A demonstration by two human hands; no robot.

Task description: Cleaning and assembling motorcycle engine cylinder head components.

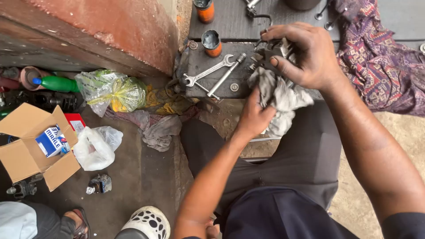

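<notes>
Both hands grip work at upper centre of the frame: the right hand (305, 55) clasps a dark ribbed metal engine part (272, 51) on the dark worktop (230, 22), the left hand (254, 116) clenches a soft grey rag (283, 99) against it. The part looks heavy, rigid, possibly greasy; best held by its body.

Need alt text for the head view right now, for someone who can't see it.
The right hand grips a dark metal part on a bench while the left hand presses a grey rag against it. A spanner lies on the bench; an open cardboard box sits on the floor.
</notes>
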